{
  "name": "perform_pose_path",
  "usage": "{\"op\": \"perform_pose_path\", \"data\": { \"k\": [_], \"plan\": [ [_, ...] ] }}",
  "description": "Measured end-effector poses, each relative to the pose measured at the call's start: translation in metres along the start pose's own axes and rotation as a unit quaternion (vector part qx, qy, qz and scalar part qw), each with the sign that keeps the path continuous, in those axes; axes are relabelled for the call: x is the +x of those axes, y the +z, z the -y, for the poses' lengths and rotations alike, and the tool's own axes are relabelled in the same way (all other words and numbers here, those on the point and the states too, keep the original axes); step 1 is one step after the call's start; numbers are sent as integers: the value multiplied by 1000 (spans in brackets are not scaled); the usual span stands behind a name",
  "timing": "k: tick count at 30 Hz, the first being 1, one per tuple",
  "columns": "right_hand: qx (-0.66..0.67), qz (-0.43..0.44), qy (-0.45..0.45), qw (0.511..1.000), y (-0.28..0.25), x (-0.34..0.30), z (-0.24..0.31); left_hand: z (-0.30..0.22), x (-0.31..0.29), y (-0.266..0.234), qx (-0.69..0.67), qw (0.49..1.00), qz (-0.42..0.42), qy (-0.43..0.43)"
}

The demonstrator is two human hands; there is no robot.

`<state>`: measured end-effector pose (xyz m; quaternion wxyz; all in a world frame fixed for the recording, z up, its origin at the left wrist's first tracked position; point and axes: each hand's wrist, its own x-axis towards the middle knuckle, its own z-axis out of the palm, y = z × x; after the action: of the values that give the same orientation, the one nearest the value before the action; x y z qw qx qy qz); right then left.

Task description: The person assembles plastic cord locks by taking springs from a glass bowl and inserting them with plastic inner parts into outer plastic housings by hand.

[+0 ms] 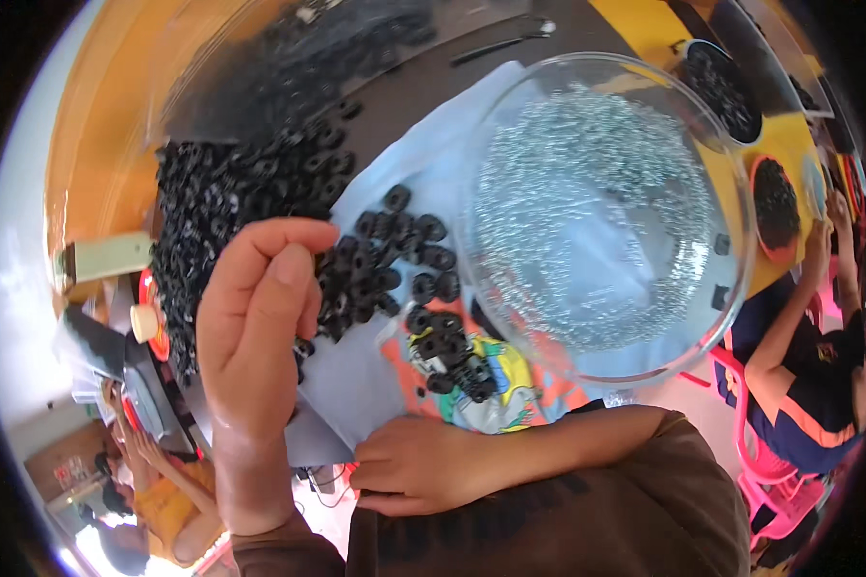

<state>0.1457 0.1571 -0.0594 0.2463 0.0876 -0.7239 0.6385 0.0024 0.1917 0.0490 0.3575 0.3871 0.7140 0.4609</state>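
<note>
My left hand [257, 322] is raised above the near side of a big pile of small black plastic parts [216, 192]. Its thumb lies against the bent index finger and the other fingers curl in; anything inside them is hidden. Across my front at the table's near edge lies my right hand [423, 465], fingers folded under, the palm hidden. Between the pile and a round clear bowl [478, 288] sits a smaller cluster of ring-like black parts [394, 236]. The bowl holds very many tiny shiny metal pieces [558, 144]. Several black parts rest on a colourful printed piece [510, 380].
A light blue cloth [409, 159] lies beneath the bowl. Tweezers [500, 45] lie at the far side, near a clear plastic bag [298, 62]. Farther right are a dark tub [717, 91] and an orange bowl [776, 207]; other people sit on both sides.
</note>
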Motion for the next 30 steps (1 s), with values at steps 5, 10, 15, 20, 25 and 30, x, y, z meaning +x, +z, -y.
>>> {"op": "perform_pose_path", "data": {
  "k": [5,10,15,20,25,30],
  "plan": [
    [14,21,16,1000,-2,5,4,40,-28,-22,232,969,-47,69],
    [6,27,14,1000,-1,9,1,66,-34,-20,411,886,-5,214],
    [-33,26,21,999,1,10,3,69,-36,-22,469,857,46,208],
    [-41,11,23,999,2,11,5,65,-34,-27,473,842,13,261],
    [-52,21,28,998,0,10,5,61,-21,-19,417,871,33,259],
    [-24,17,14,999,-2,8,3,66,-24,-14,443,857,76,252]
  ]
}}
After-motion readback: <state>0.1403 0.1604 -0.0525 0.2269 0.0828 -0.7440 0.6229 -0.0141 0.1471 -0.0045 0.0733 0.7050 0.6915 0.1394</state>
